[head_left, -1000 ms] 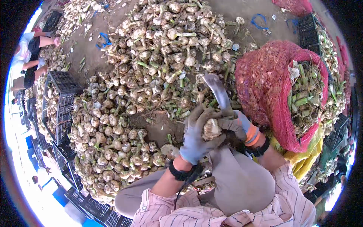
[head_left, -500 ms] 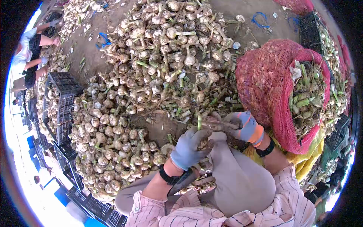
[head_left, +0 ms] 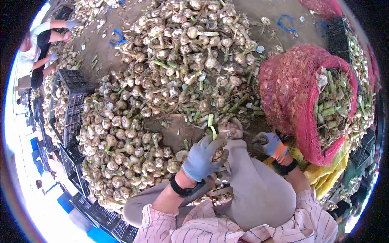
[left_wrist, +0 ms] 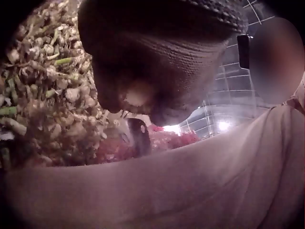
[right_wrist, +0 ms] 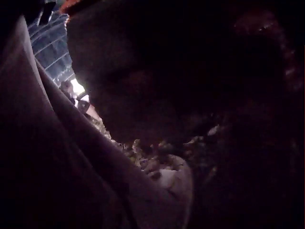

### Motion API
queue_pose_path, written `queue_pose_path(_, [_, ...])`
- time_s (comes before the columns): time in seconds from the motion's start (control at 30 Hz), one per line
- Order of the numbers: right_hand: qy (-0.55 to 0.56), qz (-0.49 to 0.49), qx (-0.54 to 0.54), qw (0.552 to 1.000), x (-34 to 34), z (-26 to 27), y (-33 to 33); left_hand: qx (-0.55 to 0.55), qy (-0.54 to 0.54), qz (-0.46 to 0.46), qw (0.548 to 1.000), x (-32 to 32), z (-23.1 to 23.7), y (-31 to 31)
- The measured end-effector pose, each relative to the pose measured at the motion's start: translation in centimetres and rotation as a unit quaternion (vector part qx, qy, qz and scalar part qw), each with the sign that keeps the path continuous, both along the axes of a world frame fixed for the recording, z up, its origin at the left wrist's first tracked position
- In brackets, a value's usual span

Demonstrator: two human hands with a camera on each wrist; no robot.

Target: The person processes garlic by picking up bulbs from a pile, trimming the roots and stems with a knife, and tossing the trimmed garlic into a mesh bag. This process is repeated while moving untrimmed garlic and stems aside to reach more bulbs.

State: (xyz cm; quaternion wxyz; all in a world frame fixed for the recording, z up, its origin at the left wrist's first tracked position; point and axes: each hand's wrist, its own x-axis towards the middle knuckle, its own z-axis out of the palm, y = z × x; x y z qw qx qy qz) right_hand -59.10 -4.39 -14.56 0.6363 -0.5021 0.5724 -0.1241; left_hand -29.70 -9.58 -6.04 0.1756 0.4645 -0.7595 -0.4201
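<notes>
My gloved left hand (head_left: 204, 158) grips a garlic bulb (head_left: 218, 154) above my left thigh, its fingers curled round most of it. A pale patch of the bulb (left_wrist: 138, 95) shows under the dark glove in the left wrist view. Just beyond the fingertips is a green and white stalk (head_left: 211, 124). To the right, beside my knee, my right hand (head_left: 272, 146) in a grey and orange glove has its fingers curled round a knife, mostly hidden in the head view. A dark blade (left_wrist: 139, 137) shows below the left glove. The right wrist view is very dark.
A large heap of garlic (head_left: 190, 52) lies ahead, with trimmed bulbs (head_left: 121, 150) piled at left. At right stands a red mesh sack (head_left: 283, 85) of cut stalks, over yellow sacking (head_left: 324, 178). Black crates (head_left: 73, 105) line the left, near another person (head_left: 38, 52).
The hands were together round the bulb with the curved blade raised; now the right hand has drawn away to the right. The left hand has lowered slightly, and a stalk shows above it.
</notes>
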Motion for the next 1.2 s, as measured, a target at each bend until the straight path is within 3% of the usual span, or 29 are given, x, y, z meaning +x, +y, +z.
queue_pose_path(0.2, [-0.122,-0.110,0.009,0.986,5.7,1.6,-4.1,-0.070,-0.165,-0.064,0.982,6.0,2.5,-0.3])
queue_pose_path(0.23, [-0.164,-0.113,-0.010,0.980,6.1,-1.8,-3.4,-0.115,-0.175,-0.073,0.975,6.9,2.6,-0.4])
queue_pose_path(0.37, [-0.077,0.076,-0.040,0.993,10.4,2.8,-6.9,-0.211,-0.328,-0.102,0.915,6.4,3.1,0.0])
queue_pose_path(0.47, [-0.034,0.182,-0.102,0.977,11.5,2.9,-7.8,-0.201,-0.404,-0.132,0.883,4.4,2.2,0.6])
queue_pose_path(0.5, [-0.024,0.212,-0.001,0.977,12.4,5.4,-9.3,-0.204,-0.441,-0.154,0.860,3.8,1.8,0.6])
queue_pose_path(0.63, [-0.044,0.162,-0.136,0.976,12.5,4.0,-8.3,-0.136,-0.449,-0.185,0.864,2.0,2.5,-0.1])
queue_pose_path(0.8, [0.000,0.189,-0.077,0.979,11.9,1.9,-8.0,-0.071,-0.463,-0.201,0.861,0.8,3.1,-0.8])
queue_pose_path(0.9, [0.046,0.183,-0.028,0.982,9.9,0.4,-6.1,-0.148,-0.463,-0.103,0.868,1.9,2.8,-0.4])
queue_pose_path(1.0, [0.119,0.130,-0.014,0.984,6.2,-4.5,-1.9,-0.101,-0.514,-0.069,0.849,6.2,4.4,0.6])
queue_pose_path(1.1, [0.165,0.092,0.028,0.982,5.2,-2.4,-2.9,-0.121,-0.481,-0.065,0.866,12.2,5.3,1.9])
queue_pose_path(1.17, [0.108,0.042,-0.039,0.992,6.5,-3.5,-3.1,-0.041,-0.436,-0.082,0.895,12.3,5.8,2.6])
queue_pose_path(1.2, [0.082,0.018,-0.072,0.994,7.7,-1.5,-4.5,-0.002,-0.409,-0.089,0.908,12.1,6.0,2.8])
